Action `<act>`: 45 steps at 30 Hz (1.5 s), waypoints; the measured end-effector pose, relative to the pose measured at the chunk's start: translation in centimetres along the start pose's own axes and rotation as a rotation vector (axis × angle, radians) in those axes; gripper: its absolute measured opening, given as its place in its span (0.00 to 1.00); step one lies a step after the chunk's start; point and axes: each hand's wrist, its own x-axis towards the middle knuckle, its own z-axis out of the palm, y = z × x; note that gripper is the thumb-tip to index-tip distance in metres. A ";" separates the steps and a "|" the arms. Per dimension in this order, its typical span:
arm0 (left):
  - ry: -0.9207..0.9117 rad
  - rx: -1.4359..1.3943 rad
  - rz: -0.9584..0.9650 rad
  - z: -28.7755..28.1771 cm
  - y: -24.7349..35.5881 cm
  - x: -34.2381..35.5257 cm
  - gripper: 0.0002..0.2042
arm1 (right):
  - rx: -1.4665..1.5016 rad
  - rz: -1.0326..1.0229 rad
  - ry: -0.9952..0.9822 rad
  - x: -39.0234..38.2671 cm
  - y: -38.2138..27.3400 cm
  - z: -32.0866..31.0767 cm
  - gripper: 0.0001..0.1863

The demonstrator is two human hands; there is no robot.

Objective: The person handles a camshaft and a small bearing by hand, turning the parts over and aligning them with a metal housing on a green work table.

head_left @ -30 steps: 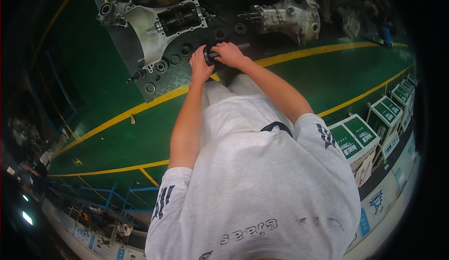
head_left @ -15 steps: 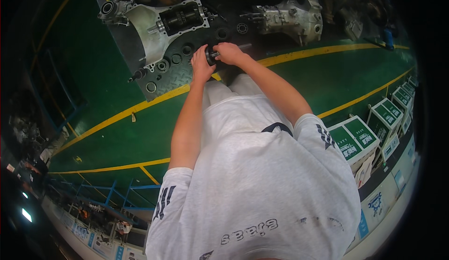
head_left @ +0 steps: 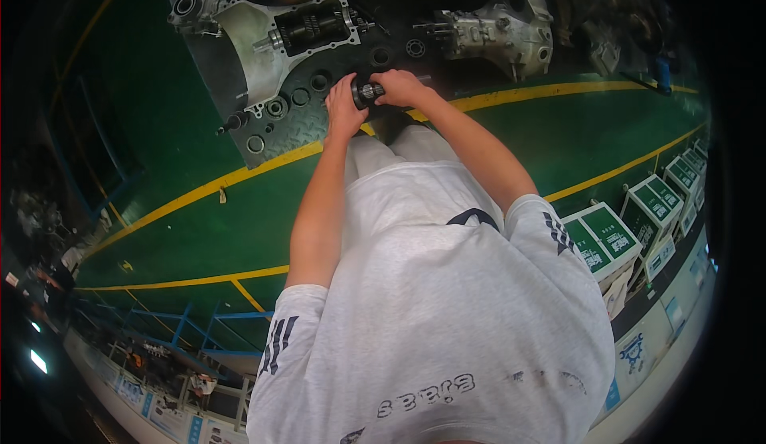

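Observation:
Near the front edge of the dark bench, a gear shaft (head_left: 370, 91) lies sideways between my hands. My left hand (head_left: 343, 109) is wrapped round its wide dark gear end. My right hand (head_left: 401, 88) grips farther along to the right, and the thin shaft end sticks out beyond it. Toothed sections show between the two hands. Left of them lie several rings and bearings, among them a bearing (head_left: 276, 107) and a thin ring (head_left: 300, 98). An opened gearbox housing (head_left: 259, 77) with gears inside lies behind these.
A second, closed gearbox (head_left: 503, 33) stands at the back right. A caged bearing (head_left: 415, 47) and a dark ring (head_left: 381, 55) lie beyond my hands. At the bench's left front are a loose ring (head_left: 255, 143) and a short shaft (head_left: 234, 122). White-green boxes (head_left: 602, 240) line the right side.
My right hand has slid a little to the right along the shaft, uncovering more of its toothed middle. My left hand stays on the gear end.

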 end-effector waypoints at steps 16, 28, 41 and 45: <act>-0.003 0.013 0.002 -0.1 0.0 0.0 0.42 | 0.085 -0.039 0.088 -0.6 1.3 -0.4 0.19; 0.035 0.013 0.018 0.0 0.0 -0.1 0.42 | 0.122 -0.036 0.101 -0.4 1.9 -0.2 0.18; -0.015 0.012 -0.012 -0.2 0.5 0.1 0.41 | 0.116 0.043 0.086 -3.4 5.5 -2.9 0.19; -0.003 0.002 -0.021 -0.2 0.4 0.0 0.41 | 0.137 0.172 0.102 -5.6 6.7 -5.7 0.17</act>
